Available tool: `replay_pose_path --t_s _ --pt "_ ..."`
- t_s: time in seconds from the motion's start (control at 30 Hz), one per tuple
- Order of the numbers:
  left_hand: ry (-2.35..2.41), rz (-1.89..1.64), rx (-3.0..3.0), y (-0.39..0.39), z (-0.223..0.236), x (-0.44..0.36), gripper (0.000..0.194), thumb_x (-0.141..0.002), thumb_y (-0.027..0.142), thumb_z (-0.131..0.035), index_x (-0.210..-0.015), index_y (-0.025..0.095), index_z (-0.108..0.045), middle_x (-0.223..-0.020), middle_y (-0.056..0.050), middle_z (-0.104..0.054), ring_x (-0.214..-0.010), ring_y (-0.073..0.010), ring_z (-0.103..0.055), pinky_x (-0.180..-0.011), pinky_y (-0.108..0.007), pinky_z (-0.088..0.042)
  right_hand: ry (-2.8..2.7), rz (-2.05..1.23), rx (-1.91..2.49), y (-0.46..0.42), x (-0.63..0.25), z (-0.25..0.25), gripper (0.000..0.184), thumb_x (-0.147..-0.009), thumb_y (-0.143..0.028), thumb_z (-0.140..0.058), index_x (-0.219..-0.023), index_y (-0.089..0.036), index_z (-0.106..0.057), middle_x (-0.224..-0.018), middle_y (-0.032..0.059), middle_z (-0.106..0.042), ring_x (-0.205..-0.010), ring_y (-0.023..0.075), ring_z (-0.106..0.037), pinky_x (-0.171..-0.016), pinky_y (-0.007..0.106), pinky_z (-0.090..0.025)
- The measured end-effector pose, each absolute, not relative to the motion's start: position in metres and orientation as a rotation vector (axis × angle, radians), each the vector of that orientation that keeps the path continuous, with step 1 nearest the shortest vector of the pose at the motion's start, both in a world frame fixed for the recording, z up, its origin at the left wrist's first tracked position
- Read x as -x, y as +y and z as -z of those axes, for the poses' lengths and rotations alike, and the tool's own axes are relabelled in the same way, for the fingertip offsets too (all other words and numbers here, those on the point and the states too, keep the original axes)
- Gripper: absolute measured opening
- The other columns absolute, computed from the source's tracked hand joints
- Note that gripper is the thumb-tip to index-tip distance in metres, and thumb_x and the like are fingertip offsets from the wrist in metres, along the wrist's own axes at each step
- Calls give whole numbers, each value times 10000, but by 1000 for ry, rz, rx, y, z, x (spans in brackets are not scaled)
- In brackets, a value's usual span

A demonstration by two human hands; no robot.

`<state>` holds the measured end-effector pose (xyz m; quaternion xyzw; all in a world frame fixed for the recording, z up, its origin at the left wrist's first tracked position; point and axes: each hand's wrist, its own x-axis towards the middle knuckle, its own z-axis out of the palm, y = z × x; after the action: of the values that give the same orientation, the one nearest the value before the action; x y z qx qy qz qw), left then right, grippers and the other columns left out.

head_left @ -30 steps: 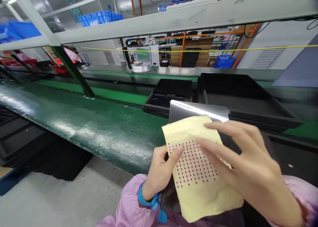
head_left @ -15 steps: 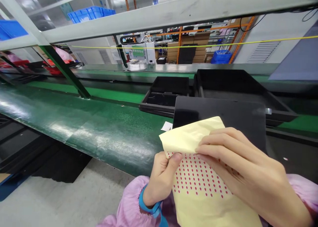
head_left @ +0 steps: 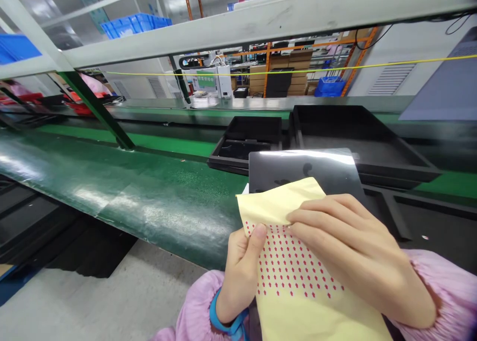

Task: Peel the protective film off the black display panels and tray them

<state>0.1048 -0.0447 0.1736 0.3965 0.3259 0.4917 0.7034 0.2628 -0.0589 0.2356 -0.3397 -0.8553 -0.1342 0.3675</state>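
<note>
A pale yellow sheet of stickers (head_left: 298, 311) with rows of small red arrows hangs in front of me, its top part bent over. At its left edge my left hand (head_left: 244, 264) pinches it, thumb in front near the top row. My right hand (head_left: 346, 251) lies across the sheet's right side, fingertips closed at the fold beside the top row of arrows. Whether a single sticker is between those fingertips is hidden. Behind the sheet, a dark glossy panel (head_left: 276, 164) shows reflections; the sheet and my right hand cover its lower part.
A green workbench (head_left: 149, 192) runs to the left. Black trays (head_left: 246, 157) and a larger black tray (head_left: 346, 132) stand behind the panel. A white scrap (head_left: 246, 188) peeks out beside the panel. Overhead, a pale beam (head_left: 208, 28) and a yellow cord (head_left: 298, 71) cross the view.
The dark panel has shifted left and tilted, now catching bright reflections and covering more of the white scrap. My hands and the sheet have moved slightly left, with the same grip.
</note>
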Motion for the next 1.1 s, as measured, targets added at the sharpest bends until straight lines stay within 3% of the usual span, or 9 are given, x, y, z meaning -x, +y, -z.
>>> replay_pose_path --t_s 0.2,0.37,0.47,0.73,0.87,0.97,1.03,1.1 --pt "824 -1135 -883 -45 -164 -98 447 -765 566 -637 -656 133 -649 -587 -37 -629 -506 -108 -498 -502 -224 -394 -1851 83 1168 -42 -297 -256 121 -887 -287 -601 -791 -217 -618 -1073 -10 -623 -983 135 -587 -885 265 -470" --pt "936 -1165 -864 -50 -162 -92 469 -696 588 -690 -590 140 -600 -519 -19 -553 -468 -99 -431 -460 -224 -347 -1484 -354 1278 -29 -327 -266 257 -780 -425 -700 -691 -192 -639 -1052 34 -655 -972 188 -630 -785 249 -537" --pt "1006 -1196 -879 -53 -163 -93 499 -662 601 -711 -544 137 -568 -504 -7 -509 -481 -90 -403 -473 -219 -337 -1395 -457 1336 -26 -329 -264 301 -734 -459 -733 -685 -175 -646 -1054 51 -658 -977 200 -634 -818 263 -544" --pt "994 -1203 -886 -54 -162 -94 476 -640 589 -734 -567 134 -614 -538 -25 -569 -524 -114 -461 -516 -227 -374 -1268 -505 1337 -15 -325 -257 392 -591 -475 -829 -685 -151 -630 -691 43 -640 -596 129 -607 -552 216 -537" --pt "1016 -1196 -874 -53 -157 -93 497 -641 594 -731 -542 131 -580 -496 -10 -531 -481 -96 -427 -474 -217 -340 -1160 -662 1253 -8 -330 -254 423 -621 -429 -829 -741 -159 -526 -672 35 -643 -587 147 -629 -575 241 -567" --pt "1014 -1225 -849 -48 -154 -90 478 -646 580 -736 -562 128 -606 -516 -16 -566 -488 -100 -466 -480 -212 -371 -1133 -759 1299 -4 -332 -249 468 -647 -495 -802 -796 -165 -505 -689 53 -657 -591 172 -647 -568 252 -576" --pt "1008 -1246 -803 -41 -152 -85 453 -652 562 -741 -585 127 -632 -537 -21 -602 -484 -100 -488 -476 -207 -391 -1223 -997 1404 -4 -330 -242 507 -715 -615 -700 -760 -141 -528 -664 86 -648 -559 180 -644 -510 230 -552" --pt "1002 -1283 -753 -33 -147 -77 430 -656 544 -747 -612 127 -652 -558 -26 -632 -487 -107 -525 -480 -207 -419 -1369 -1413 1476 -7 -324 -232 631 -822 -724 -478 -688 -111 -547 -634 123 -630 -530 181 -634 -470 224 -528"
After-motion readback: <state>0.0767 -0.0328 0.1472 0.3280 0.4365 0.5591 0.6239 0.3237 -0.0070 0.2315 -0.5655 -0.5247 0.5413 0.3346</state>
